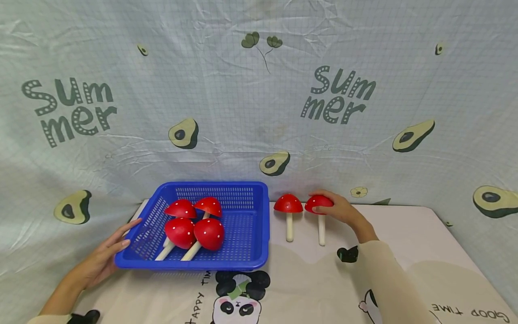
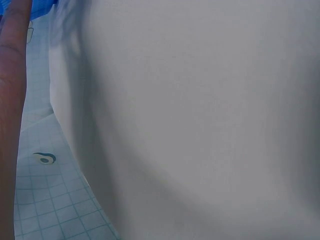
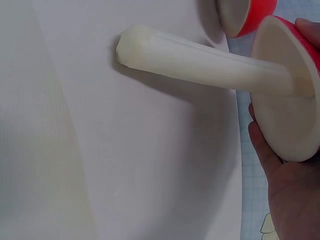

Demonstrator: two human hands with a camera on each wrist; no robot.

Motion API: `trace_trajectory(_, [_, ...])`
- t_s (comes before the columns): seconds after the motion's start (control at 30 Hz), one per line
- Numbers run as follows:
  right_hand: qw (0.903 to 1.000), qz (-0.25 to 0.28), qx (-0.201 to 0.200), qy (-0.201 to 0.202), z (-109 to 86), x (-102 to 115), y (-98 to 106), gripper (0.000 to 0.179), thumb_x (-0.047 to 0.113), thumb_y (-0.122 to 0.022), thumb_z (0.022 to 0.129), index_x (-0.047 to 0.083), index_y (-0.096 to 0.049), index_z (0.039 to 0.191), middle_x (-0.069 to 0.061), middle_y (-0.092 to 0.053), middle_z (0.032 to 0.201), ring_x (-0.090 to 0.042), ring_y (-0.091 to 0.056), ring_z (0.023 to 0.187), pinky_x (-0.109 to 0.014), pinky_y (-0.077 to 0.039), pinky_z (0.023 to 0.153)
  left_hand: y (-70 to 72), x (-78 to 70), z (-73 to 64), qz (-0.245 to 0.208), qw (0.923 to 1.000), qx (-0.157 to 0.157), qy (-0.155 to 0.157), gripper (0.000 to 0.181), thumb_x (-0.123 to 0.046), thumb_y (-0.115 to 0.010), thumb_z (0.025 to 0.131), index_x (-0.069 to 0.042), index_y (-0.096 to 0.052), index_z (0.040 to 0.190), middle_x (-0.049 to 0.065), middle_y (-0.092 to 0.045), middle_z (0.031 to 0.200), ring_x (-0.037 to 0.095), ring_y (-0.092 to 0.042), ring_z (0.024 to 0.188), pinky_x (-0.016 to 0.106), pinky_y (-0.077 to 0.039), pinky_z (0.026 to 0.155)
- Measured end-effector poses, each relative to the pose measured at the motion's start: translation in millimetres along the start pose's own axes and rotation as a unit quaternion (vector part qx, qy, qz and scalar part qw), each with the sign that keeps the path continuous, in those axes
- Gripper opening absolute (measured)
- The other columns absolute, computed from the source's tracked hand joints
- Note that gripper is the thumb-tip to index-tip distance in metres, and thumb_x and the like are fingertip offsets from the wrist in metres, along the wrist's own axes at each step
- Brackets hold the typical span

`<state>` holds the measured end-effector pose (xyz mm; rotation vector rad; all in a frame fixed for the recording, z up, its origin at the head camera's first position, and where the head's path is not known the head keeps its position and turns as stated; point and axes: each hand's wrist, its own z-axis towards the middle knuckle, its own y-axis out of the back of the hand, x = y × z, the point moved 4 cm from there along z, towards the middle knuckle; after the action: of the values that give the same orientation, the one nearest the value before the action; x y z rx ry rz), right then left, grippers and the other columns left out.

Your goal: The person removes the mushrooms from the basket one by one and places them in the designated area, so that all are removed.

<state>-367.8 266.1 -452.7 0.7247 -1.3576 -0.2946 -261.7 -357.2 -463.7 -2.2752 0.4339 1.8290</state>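
Observation:
My right hand [image 1: 339, 208] grips the red, white-dotted cap of a toy mushroom [image 1: 321, 225] at the back of the table. In the right wrist view, its pale stem [image 3: 200, 62] points away from the fingers, and the cap's whitish underside faces the camera. A second toy mushroom [image 1: 288, 204] is just left of it. My left hand [image 1: 103, 258] touches the left side of a blue plastic basket [image 1: 265, 234], its fingers fairly straight along the rim. Several more toy mushrooms [image 1: 209, 234] lie in the basket's left half, stems toward the front.
A pale cloth [image 1: 307, 283] with panda prints covers the table. Right behind the basket and mushrooms hangs a light curtain [image 1: 226, 90] with avocado and lettering prints. The basket's right half shows its bare floor [image 1: 243, 234].

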Motion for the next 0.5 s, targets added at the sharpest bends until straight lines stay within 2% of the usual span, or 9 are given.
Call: trace_trajectory(0.5, [0.9994, 0.003, -0.002, -0.033, 1.6, -6.2, -4.5, 0.052, 0.037, -0.07, 0.093, 0.02, -0.057, 0.141, -0.015, -0.053, 0.14, -0.039, -0.049, 0.127, -0.052, -0.049, 0.099, -0.2, 0.3, 0.9, -0.002, 1.0, 0.0, -0.003, 0.059, -0.028, -0.035, 0.112, -0.045, -0.009, 0.161, 0.029, 0.008, 0.16, 0.007, -0.062, 0.111, 0.04, -0.056, 0.093])
